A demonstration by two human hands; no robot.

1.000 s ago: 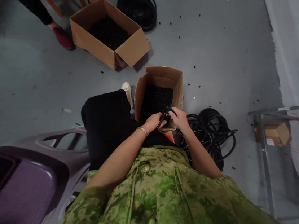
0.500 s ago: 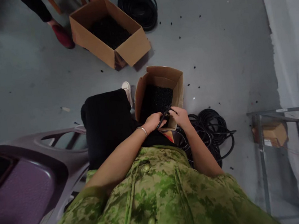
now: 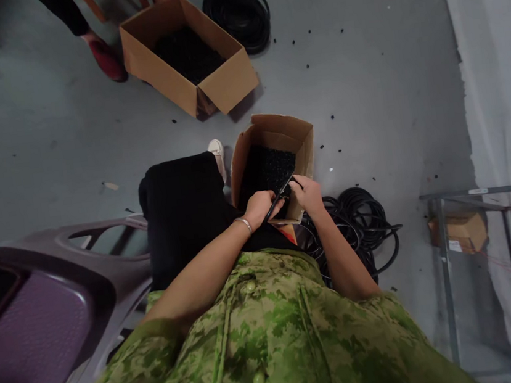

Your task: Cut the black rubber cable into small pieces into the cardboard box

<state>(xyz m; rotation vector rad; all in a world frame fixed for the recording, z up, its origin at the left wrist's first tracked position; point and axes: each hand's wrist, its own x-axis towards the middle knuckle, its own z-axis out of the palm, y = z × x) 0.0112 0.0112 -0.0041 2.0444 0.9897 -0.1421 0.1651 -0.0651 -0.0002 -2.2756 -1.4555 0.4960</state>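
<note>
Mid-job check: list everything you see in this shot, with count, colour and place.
near box: one, brown cardboard, open, on the floor under the hands, black bits inside
far box: one, brown cardboard, open, top centre, dark contents
far coil: one, black cable, top, behind the far box
near coil: one, black cable, right of the near box
loose bits: many, black, scattered on the floor
chair: one, purple plastic, lower left
metal frame: one, grey, right edge
small box: one, brown, within the frame
red shoe: one, another person's, top left
held cable: one, black, between both hands
left hand: grips the cable
right hand: grips the cable
</note>
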